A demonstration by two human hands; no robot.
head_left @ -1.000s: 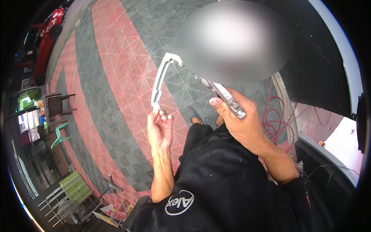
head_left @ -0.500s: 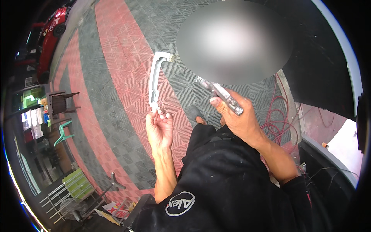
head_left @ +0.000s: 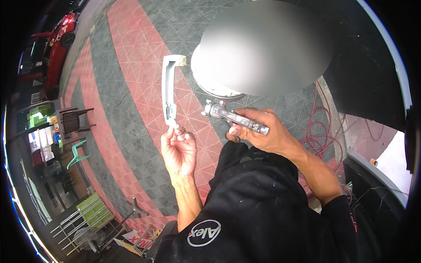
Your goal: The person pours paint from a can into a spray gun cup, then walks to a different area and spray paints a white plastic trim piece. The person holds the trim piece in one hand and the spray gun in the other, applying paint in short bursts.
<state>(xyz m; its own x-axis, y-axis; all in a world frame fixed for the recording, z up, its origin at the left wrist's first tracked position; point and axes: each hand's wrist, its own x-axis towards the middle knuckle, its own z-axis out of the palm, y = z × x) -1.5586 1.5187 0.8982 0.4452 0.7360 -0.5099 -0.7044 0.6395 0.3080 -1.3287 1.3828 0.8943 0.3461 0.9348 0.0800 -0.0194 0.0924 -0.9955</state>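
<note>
Left hand (head_left: 179,149) grip pinches grey handle (head_left: 168,90) end; right hand (head_left: 258,131) grip wraps metal tool (head_left: 234,117), shaft partly hidden.

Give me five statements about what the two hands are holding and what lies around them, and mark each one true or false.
1. The left hand pinches the lower end of a pale grey handle-shaped part. True.
2. The right hand is empty. False: it grips a silvery metal tool.
3. The grey part lies flat on the floor. False: it is held up in the air by its lower end.
4. Red cables lie coiled on the floor beyond the right forearm. True.
5. The floor is plain white tile. False: it is red and grey patterned tile.
</note>
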